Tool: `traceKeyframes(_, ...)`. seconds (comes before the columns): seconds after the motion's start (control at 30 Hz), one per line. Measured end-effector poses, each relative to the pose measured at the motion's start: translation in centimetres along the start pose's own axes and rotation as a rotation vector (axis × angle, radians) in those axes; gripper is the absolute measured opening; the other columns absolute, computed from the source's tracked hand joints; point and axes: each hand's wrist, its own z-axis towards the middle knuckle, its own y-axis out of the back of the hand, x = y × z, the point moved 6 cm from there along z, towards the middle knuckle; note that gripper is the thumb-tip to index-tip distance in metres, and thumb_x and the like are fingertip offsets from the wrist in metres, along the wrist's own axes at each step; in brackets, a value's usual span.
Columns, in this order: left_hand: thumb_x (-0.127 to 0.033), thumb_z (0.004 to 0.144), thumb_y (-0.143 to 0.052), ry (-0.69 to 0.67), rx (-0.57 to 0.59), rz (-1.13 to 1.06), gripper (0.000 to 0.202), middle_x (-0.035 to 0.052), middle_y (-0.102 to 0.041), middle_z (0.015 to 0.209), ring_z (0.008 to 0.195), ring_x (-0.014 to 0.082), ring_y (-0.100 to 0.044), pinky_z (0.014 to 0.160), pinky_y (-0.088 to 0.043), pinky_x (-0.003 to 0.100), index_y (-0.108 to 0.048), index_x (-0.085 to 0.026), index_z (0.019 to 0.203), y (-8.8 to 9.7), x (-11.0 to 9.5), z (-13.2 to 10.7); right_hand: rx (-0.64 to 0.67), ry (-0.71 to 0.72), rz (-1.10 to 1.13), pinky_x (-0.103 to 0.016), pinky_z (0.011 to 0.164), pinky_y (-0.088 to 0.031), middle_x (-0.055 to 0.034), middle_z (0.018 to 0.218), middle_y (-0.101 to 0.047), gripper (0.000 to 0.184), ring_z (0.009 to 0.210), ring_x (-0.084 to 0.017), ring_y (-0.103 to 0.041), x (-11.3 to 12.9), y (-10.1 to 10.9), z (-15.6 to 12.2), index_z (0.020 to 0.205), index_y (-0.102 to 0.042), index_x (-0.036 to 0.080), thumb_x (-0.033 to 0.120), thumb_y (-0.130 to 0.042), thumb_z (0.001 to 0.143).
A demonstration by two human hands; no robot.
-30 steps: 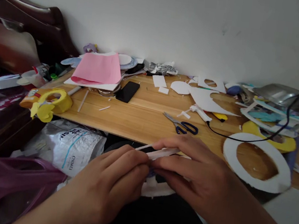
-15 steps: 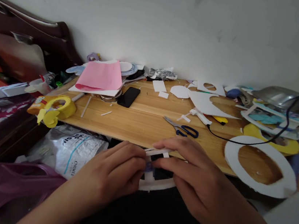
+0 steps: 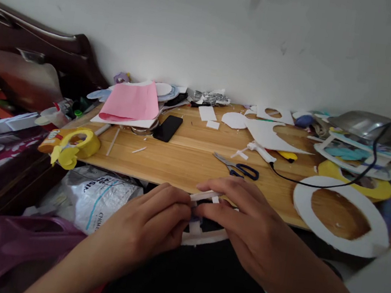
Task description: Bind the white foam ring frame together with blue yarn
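Close to my body, both hands hold a white curved frame (image 3: pixel 205 238) with short cross strips between its two rims. My left hand (image 3: pixel 151 220) is closed around the frame's left end. At the other side my right hand (image 3: pixel 248 225) grips it, with the index finger along the upper rim and other fingers reaching inside. Much of the frame is hidden by my fingers. Just beyond it on the table lie scissors (image 3: pixel 238 167) with dark blue handles, and a white glue gun (image 3: pixel 261 152) with a black cord.
The wooden table (image 3: pixel 164 161) carries a white ring (image 3: pixel 299 203), a black phone (image 3: pixel 168 128), pink sheets (image 3: pixel 131 102), white offcuts (image 3: pixel 272 133) and a metal bowl (image 3: pixel 367 127). Yellow tape-like rolls (image 3: pixel 89 144) sit at the left edge. Below are a white bag (image 3: pixel 96 201) and a purple plastic chair (image 3: pixel 20 243).
My right hand has shifted slightly left along the frame, its fingers bending a little more over the upper rim. My left hand keeps its hold. The view has tilted slightly.
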Motion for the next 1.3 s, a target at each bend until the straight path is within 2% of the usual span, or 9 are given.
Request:
traceKeyframes(0.23, 0.000, 0.090, -0.060, -0.022, -0.026, -0.004, 0.019, 0.0076, -0.062, 0.108, 0.100, 0.0137, -0.060, 0.088, -0.051, 0.023, -0.060, -0.012, 0.105, -0.2, 0.0, -0.1, 0.048, 0.016, -0.001, -0.052, 0.107, -0.045, -0.0081, 0.126, -0.062, 0.039, 0.122, -0.026, -0.055, 0.0, -0.4, 0.1, 0.112, -0.068, 0.024, 0.001, -0.043, 0.093)
traceKeyframes(0.47, 0.001, 0.087, -0.061, -0.005, -0.026, -0.059, 0.021, 0.0058, -0.064, 0.105, 0.096, 0.0133, -0.061, 0.085, -0.051, 0.024, -0.059, -0.014, 0.101, -0.1, 0.4, 0.0, -0.008, -0.020, 0.111, -0.042, 0.110, -0.043, -0.0060, 0.124, -0.064, 0.030, 0.121, -0.020, -0.055, -0.8, -0.1, -0.2, 0.112, -0.063, 0.023, 0.004, -0.047, 0.096)
traceKeyframes(0.7, -0.001, 0.089, -0.060, 0.007, -0.009, -0.057, 0.019, 0.0061, -0.064, 0.105, 0.096, 0.0138, -0.061, 0.085, -0.052, 0.024, -0.059, -0.015, 0.101, -0.1, 0.5, 0.2, -0.003, 0.028, 0.022, -0.052, 0.106, -0.045, -0.0104, 0.124, -0.064, 0.033, 0.119, -0.027, -0.056, -0.5, -0.5, -0.1, 0.113, -0.067, 0.020, 0.003, -0.047, 0.094)
traceKeyframes(0.83, -0.003, 0.091, -0.060, 0.008, -0.015, -0.017, 0.019, 0.0070, -0.063, 0.107, 0.098, 0.0143, -0.062, 0.086, -0.052, 0.024, -0.060, -0.015, 0.105, -0.1, 0.5, 0.0, 0.011, 0.034, 0.006, -0.053, 0.105, -0.045, -0.0104, 0.123, -0.064, 0.032, 0.118, -0.027, -0.056, -0.4, -0.3, 0.4, 0.110, -0.067, 0.020, 0.003, -0.045, 0.094)
traceKeyframes(0.97, -0.003, 0.091, -0.060, -0.023, -0.055, -0.035, 0.019, 0.0064, -0.063, 0.107, 0.097, 0.0128, -0.063, 0.085, -0.052, 0.022, -0.061, -0.015, 0.105, -0.2, 0.4, 0.0, 0.082, 0.002, 0.040, -0.051, 0.110, -0.042, -0.0067, 0.125, -0.064, 0.036, 0.120, -0.024, -0.055, -0.4, -0.5, 0.8, 0.111, -0.065, 0.022, 0.001, -0.044, 0.093)
traceKeyframes(1.13, -0.002, 0.091, -0.058, 0.001, -0.033, -0.069, 0.015, 0.0036, -0.064, 0.100, 0.093, 0.0116, -0.062, 0.083, -0.052, 0.021, -0.059, -0.015, 0.099, -0.6, 0.6, 0.3, 0.076, -0.030, 0.021, -0.048, 0.116, -0.036, -0.0058, 0.133, -0.062, 0.039, 0.128, -0.022, -0.049, -0.2, -1.2, 1.0, 0.122, -0.061, 0.020, 0.001, -0.041, 0.094)
traceKeyframes(1.3, -0.011, 0.098, -0.051, -0.031, 0.047, 0.082, 0.012, 0.0075, -0.065, 0.106, 0.097, 0.0170, -0.062, 0.084, -0.056, 0.029, -0.059, -0.015, 0.107, -0.6, 0.7, 0.7, 0.067, -0.011, -0.092, -0.052, 0.114, -0.037, -0.0099, 0.128, -0.063, 0.038, 0.121, -0.025, -0.053, 0.2, -1.3, 1.5, 0.124, -0.061, 0.015, 0.003, -0.041, 0.094)
